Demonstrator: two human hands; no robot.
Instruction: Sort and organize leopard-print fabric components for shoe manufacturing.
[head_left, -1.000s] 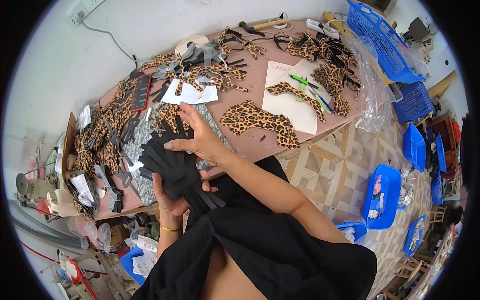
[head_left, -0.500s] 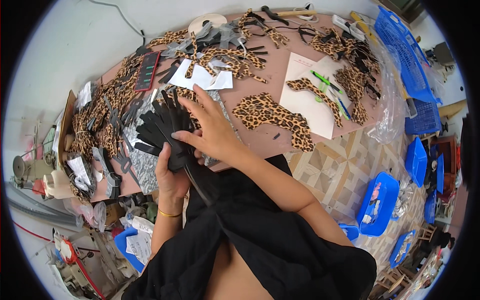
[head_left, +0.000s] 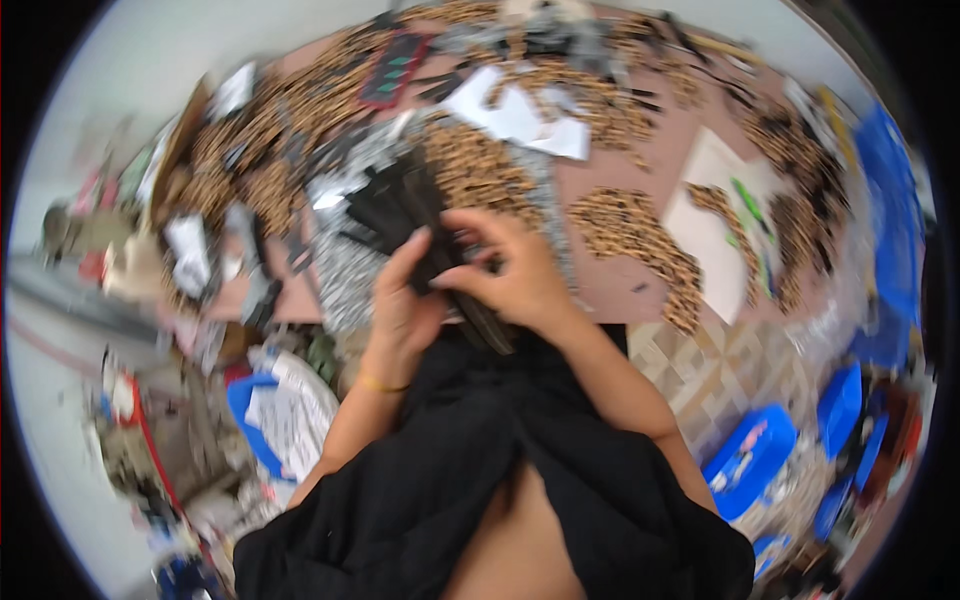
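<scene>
A fanned bundle of black strips [head_left: 398,200] is held over the near edge of the table, its far ends spread apart and its near ends hanging toward my lap. My left hand [head_left: 405,305] is wrapped round it from the left, thumb up along the side. From the right, my right hand [head_left: 520,275] is closed on the same bundle, with thumb and curled fingers against the strips. Beneath lies a grey marbled sheet [head_left: 340,280] with leopard-print fabric [head_left: 480,165] on it. Motion blurs the view, so single strips are hard to tell apart.
Right of my hands lie a leopard-print piece [head_left: 630,240] and white paper [head_left: 695,275] with a green pen [head_left: 746,205]. A phone [head_left: 395,70] lies among fabric strips at the back left. Blue baskets [head_left: 752,460] stand on the floor at right.
The view has shifted, so table and hands appear farther right. My right hand has moved from the strips' spread far ends to lower on the bundle, its fingers now curled in.
</scene>
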